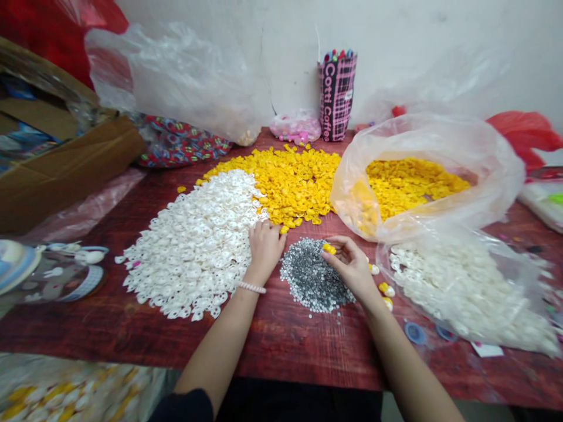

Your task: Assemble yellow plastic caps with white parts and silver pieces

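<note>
My left hand (pixel 265 245), with a pale beaded bracelet on its wrist, reaches to where the pile of white plastic pieces (pixel 193 246) meets the pile of small yellow plastic pieces (pixel 294 181). Its fingers lie over the white pieces, apart from the thumb, which is close to a loose yellow piece (pixel 284 230); the fingertips are partly hidden. Between thumb and fingers, my right hand (pixel 352 264) pinches a small yellow plastic piece (pixel 329 249). Under it lies a heap of small silver-grey discs (pixel 314 278).
A clear bag (pixel 488 152) of yellow pieces and another bag (pixel 475 293) of white pieces stand at right. Joined yellow-and-white pieces (pixel 387 290) lie beside my right wrist. A cardboard box (pixel 70 170) and a jar (pixel 65 275) are at left; a plaid bag (pixel 336 97) stands behind.
</note>
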A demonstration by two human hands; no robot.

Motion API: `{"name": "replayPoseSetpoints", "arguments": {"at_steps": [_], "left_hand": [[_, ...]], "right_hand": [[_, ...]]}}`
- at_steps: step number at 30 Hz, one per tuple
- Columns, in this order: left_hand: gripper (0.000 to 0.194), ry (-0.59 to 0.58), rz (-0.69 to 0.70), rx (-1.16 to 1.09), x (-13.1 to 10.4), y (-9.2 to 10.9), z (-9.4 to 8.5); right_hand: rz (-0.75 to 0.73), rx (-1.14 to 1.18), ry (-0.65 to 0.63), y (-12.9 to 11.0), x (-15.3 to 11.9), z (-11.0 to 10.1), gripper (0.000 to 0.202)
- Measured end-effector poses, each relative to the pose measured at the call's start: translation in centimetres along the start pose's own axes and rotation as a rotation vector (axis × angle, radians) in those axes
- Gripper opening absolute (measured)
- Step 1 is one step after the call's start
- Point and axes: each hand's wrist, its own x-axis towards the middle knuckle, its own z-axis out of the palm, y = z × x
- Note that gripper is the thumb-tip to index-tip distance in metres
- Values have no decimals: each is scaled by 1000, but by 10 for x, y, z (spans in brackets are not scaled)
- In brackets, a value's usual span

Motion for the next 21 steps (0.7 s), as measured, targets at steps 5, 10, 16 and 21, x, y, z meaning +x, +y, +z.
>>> {"name": "replayPoseSetpoints", "arguments": {"at_steps": [5,10,16,21], "left_hand": [[27,22,-29,-121,-7,-8,-14],[28,-6,-8,-70,-10,-19,-20],[27,-109,86,-104,-29,-39,-26],[19,-199,164,-49,-44,-43,-25]], "right_hand": [[-11,-31,7,-7,0,-2,30],[45,7,40,-10,0,-1,34],[50,53,36,-13,-1,0,32],[31,71,31,-14,-2,1,27]]}}
